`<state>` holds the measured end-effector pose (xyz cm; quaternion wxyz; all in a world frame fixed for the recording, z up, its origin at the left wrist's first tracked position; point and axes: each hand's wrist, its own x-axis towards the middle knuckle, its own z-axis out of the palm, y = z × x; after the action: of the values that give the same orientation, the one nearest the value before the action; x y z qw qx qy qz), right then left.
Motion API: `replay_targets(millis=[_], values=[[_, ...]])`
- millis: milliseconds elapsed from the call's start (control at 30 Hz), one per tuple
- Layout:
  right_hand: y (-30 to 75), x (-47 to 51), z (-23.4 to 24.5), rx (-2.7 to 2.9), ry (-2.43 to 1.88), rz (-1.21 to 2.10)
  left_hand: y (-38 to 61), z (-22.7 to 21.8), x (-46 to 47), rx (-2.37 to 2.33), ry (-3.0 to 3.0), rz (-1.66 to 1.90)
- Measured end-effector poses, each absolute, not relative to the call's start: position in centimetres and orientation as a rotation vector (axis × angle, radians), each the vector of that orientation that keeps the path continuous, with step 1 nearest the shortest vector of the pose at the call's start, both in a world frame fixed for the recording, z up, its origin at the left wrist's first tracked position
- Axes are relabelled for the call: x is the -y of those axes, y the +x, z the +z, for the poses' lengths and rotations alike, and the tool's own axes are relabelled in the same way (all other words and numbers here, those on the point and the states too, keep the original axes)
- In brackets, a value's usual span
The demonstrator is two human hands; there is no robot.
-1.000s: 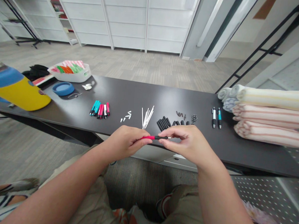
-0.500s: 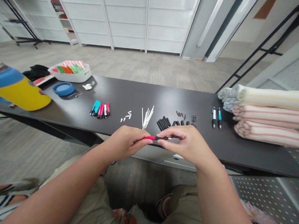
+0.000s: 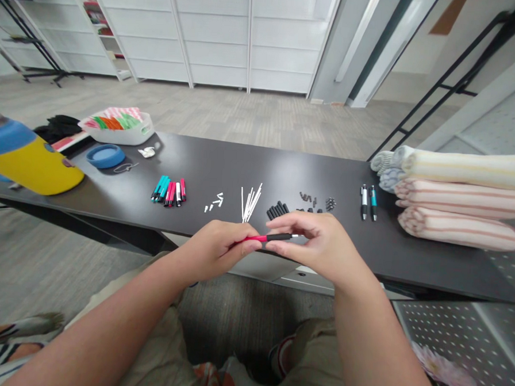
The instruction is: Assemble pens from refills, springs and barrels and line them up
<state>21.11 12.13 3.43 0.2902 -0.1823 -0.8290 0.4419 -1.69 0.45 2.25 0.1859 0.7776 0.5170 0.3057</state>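
My left hand pinches the pink-red barrel of a pen, held level just in front of the table edge. Its black grip and pale metal tip point right. Around the grip end, the thumb and forefinger of my right hand are spread, with a gap above the pen; whether the thumb touches it I cannot tell. Beyond the hands lie thin white refills and black rubber grips, partly hidden by my right fingers. Small dark springs or clips and silvery tips are behind my right hand.
Teal, pink and white pen barrels and small white pieces lie left on the dark table. Two whole pens sit beside rolled towels at right. A yellow-blue bottle, blue lid and white basket stand left.
My right thumb and forefinger have parted from around the black grip. My left hand keeps its hold on the pen. The view has shifted slightly.
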Motion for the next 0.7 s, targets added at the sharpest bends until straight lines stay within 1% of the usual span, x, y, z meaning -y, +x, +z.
replay_targets(millis=[100,333,433,500,533,600,700], values=[[21.8,-12.6,3.6,2.16,-0.526,1.174,-1.8,2.1,-0.5,-1.472,2.177,0.862],[21.8,-12.5,3.7,2.263,-0.572,1.087,-1.7,2.1,-0.7,-1.471,2.125,0.873],[22.4,-13.3,3.6,2.241,-0.582,1.17,-1.8,1.9,-0.7,-1.531,2.076,0.885],[23.5,-14.3,3.6,2.105,-0.653,1.205,-1.9,1.6,-0.7,-1.626,1.963,0.955],[24.2,-14.9,3.6,2.011,-0.719,1.16,-2.0,1.5,-0.7,-1.659,1.871,1.015],[25.6,-16.1,3.5,1.83,-0.905,0.941,-2.2,1.2,-0.8,-1.68,1.648,1.167],[27.3,-17.5,3.2,1.806,-1.148,0.589,-2.3,1.0,-1.1,-1.617,1.369,1.327]])
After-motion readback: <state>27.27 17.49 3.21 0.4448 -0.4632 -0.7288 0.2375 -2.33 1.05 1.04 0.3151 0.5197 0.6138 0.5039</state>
